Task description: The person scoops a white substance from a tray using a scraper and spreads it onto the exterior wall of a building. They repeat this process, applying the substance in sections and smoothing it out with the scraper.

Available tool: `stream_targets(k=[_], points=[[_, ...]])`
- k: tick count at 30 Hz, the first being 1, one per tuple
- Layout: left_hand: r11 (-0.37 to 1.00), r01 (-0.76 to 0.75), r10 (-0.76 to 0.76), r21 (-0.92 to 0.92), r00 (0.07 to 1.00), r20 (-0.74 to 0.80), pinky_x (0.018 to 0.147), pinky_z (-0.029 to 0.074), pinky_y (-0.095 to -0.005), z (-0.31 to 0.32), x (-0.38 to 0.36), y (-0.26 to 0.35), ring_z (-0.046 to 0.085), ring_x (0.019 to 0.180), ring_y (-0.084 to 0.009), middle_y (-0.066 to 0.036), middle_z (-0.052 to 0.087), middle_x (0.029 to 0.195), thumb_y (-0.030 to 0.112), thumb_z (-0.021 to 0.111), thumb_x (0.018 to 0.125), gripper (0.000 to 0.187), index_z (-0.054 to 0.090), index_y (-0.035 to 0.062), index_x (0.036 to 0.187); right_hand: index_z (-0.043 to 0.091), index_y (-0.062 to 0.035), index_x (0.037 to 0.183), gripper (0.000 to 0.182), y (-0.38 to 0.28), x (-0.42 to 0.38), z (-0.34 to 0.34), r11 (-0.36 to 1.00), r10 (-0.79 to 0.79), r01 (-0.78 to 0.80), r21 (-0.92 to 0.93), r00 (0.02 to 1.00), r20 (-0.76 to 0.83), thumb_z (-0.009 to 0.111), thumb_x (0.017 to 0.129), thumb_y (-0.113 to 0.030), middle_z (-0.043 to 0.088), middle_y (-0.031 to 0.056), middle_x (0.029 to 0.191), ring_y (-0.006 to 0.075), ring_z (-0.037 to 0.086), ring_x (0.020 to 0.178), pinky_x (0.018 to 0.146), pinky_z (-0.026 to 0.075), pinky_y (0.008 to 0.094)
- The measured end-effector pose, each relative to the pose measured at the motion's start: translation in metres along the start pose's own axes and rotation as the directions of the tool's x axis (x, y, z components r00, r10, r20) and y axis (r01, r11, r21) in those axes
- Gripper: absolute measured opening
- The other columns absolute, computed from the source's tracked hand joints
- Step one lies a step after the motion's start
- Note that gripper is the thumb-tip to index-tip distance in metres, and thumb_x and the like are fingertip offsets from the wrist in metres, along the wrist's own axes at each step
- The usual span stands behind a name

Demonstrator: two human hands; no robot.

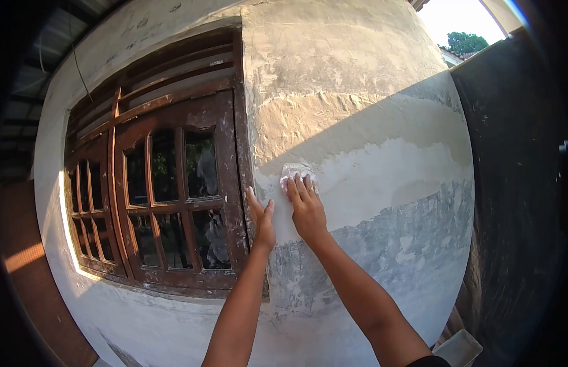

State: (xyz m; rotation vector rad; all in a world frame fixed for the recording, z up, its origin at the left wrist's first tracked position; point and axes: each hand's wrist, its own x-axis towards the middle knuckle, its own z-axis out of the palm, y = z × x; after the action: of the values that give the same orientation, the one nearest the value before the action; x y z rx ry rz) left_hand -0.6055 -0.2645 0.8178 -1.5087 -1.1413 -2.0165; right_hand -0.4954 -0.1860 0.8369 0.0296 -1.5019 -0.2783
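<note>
My right hand [309, 209] presses a flat, whitish putty scraper [296, 167] with clipped corners against the wall [382, 177], its fingers laid over the lower part of the tool. Around it runs a smooth, pale band of putty, with rough, wrinkled plaster above and patchy grey below. My left hand [262, 221] is to its left, by the wall's corner beside the window frame [242, 153]. Thumb and fingers there are apart, and they hold nothing. Fingertips of this hand are right at the edge next to the brown wood.
A brown wooden window [186, 202] with several glass panes fills the left side. On the right stands a dark panel [516, 171]. A pale container [458, 350] sits low at the bottom right. A thin wire [80, 67] hangs at upper left.
</note>
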Motion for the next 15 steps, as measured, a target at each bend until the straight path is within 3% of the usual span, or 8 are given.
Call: stream_targets(k=[2,4,6,8,10,11,13,15], points=[[0.999,-0.020,0.020,-0.027,1.000,-0.007,0.118,-0.005,-0.0414,-0.001,0.002,-0.007,-0.007,0.149,-0.0295,-0.019,-0.004,0.162,0.029,0.043,0.100,0.076,-0.002,-0.0005,0.153,0.051,0.0052,0.132,0.047,-0.004,-0.006,0.010,0.994,-0.006,0.010,-0.105,0.999,0.037,0.052,0.085,-0.003,0.050,0.0264,0.137,0.0472,0.047,0.127,0.108,0.037,0.0519],[0.998,-0.031,0.031,-0.058,0.999,-0.011,0.118,-0.005,-0.0412,0.002,0.001,-0.001,-0.007,0.149,-0.0296,-0.020,-0.003,0.161,0.027,0.043,0.099,0.076,-0.002,-0.0004,0.153,0.051,0.0057,0.132,0.048,-0.009,-0.011,0.011,0.920,0.019,0.053,-0.388,0.984,0.180,0.053,0.086,-0.008,0.049,0.0271,0.138,0.0467,0.049,0.125,0.110,0.034,0.0512],[0.980,-0.053,0.043,-0.190,0.997,-0.057,0.119,0.000,-0.0420,0.005,-0.003,0.006,-0.001,0.149,-0.0309,-0.023,0.000,0.160,0.025,0.043,0.099,0.073,0.000,-0.0008,0.153,0.051,0.0057,0.132,0.049,-0.018,-0.030,-0.001,0.906,0.002,0.087,-0.414,0.978,0.211,0.054,0.086,-0.008,0.051,0.0262,0.136,0.0439,0.051,0.124,0.108,0.036,0.0494],[0.993,-0.053,0.046,-0.104,0.996,-0.073,0.118,0.003,-0.0426,0.007,-0.004,0.007,0.004,0.148,-0.0335,-0.025,0.005,0.159,0.023,0.044,0.098,0.071,0.004,-0.0014,0.152,0.051,0.0057,0.133,0.049,-0.020,-0.040,-0.019,0.888,-0.021,0.128,-0.441,0.971,0.239,0.054,0.085,-0.008,0.053,0.0253,0.134,0.0411,0.053,0.123,0.106,0.039,0.0477],[0.998,-0.061,0.059,-0.019,0.994,-0.093,0.118,0.006,-0.0432,0.009,-0.001,0.013,0.009,0.148,-0.0362,-0.028,0.011,0.157,0.022,0.045,0.098,0.069,0.008,-0.0019,0.152,0.048,0.0019,0.138,0.059,-0.019,-0.038,-0.040,0.983,0.032,-0.019,-0.183,0.997,0.069,0.056,0.079,0.003,0.056,0.0257,0.125,0.0375,0.060,0.111,0.098,0.044,0.0468],[0.990,-0.071,0.083,0.119,0.991,-0.103,0.118,0.008,-0.0445,0.009,0.000,0.019,0.013,0.146,-0.0386,-0.029,0.016,0.155,0.023,0.047,0.096,0.069,0.012,-0.0021,0.150,0.048,0.0019,0.138,0.059,-0.021,-0.029,-0.049,0.982,0.035,-0.021,-0.187,0.997,0.068,0.056,0.079,0.003,0.056,0.0257,0.125,0.0375,0.060,0.111,0.098,0.044,0.0468],[0.964,-0.080,0.109,0.255,0.989,-0.104,0.118,0.010,-0.0459,0.006,0.002,0.019,0.017,0.145,-0.0410,-0.030,0.022,0.153,0.024,0.050,0.095,0.069,0.016,-0.0022,0.149,0.055,-0.0060,0.135,0.057,-0.018,0.007,-0.064,0.952,0.304,-0.303,-0.053,0.953,0.014,0.057,0.079,0.002,0.062,0.0158,0.099,0.0295,0.063,0.093,0.085,0.047,0.0386],[0.842,-0.291,0.321,0.454,0.947,0.011,0.117,0.009,-0.0495,0.002,0.006,0.015,0.018,0.144,-0.0428,-0.030,0.028,0.150,0.028,0.055,0.093,0.070,0.022,-0.0022,0.146,0.056,-0.0094,0.135,0.058,0.002,0.030,-0.052,0.941,0.338,-0.337,0.026,0.939,-0.067,0.058,0.078,0.002,0.060,0.0150,0.096,0.0290,0.062,0.089,0.082,0.048,0.0390]])
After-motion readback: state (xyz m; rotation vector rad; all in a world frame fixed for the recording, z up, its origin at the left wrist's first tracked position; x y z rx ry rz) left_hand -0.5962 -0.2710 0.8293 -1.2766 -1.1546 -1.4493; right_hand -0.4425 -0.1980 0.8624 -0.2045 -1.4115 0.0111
